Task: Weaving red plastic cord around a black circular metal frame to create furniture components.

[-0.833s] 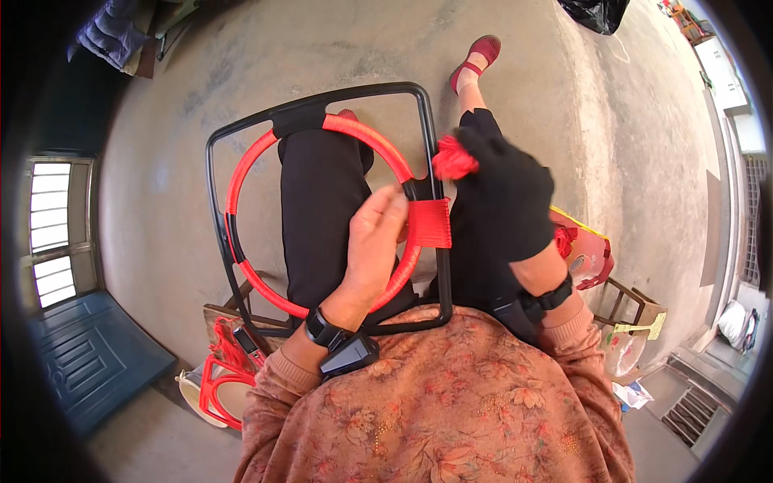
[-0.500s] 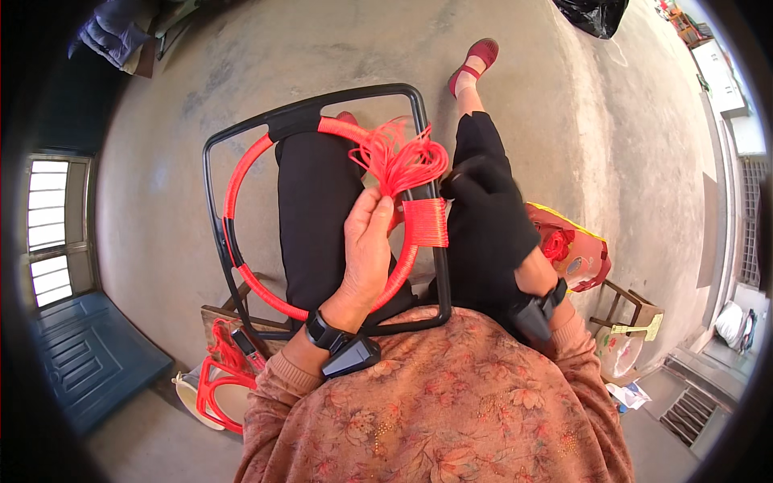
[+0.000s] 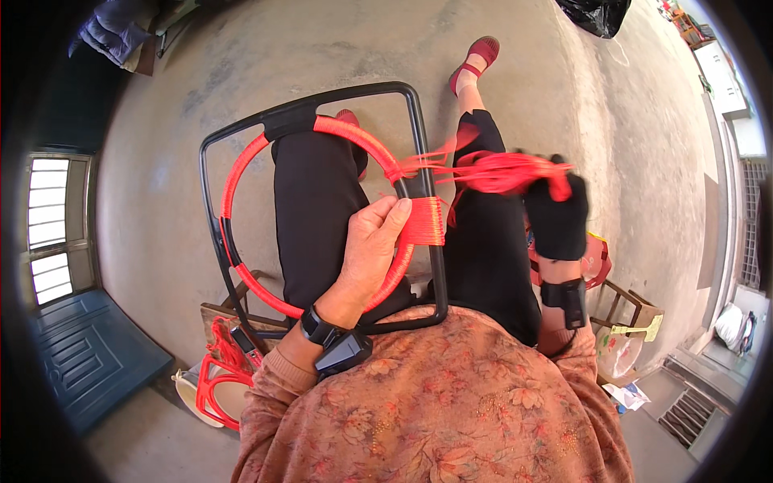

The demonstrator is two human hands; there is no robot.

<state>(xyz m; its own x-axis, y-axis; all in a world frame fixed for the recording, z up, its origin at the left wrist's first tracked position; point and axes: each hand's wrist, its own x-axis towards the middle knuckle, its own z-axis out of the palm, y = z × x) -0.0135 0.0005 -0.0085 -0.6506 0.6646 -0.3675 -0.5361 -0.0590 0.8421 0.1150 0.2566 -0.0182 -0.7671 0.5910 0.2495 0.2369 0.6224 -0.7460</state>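
Across the lap (image 3: 314, 217) lies a black frame (image 3: 439, 278), the left hand (image 3: 366, 253) pinching its red-wrapped ring (image 3: 366, 138), apparently for steadiness; the gloved right hand (image 3: 557, 217) curls its fingers around red cord (image 3: 503, 173), seemingly gathering strands

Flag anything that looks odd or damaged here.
The hands are mismatched: the right hand wears a black glove, while the left hand is bare. Nothing looks spilled or clearly damaged.

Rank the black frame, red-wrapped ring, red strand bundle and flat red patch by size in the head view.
Largest to smallest:
Black frame
Red-wrapped ring
Red strand bundle
Flat red patch
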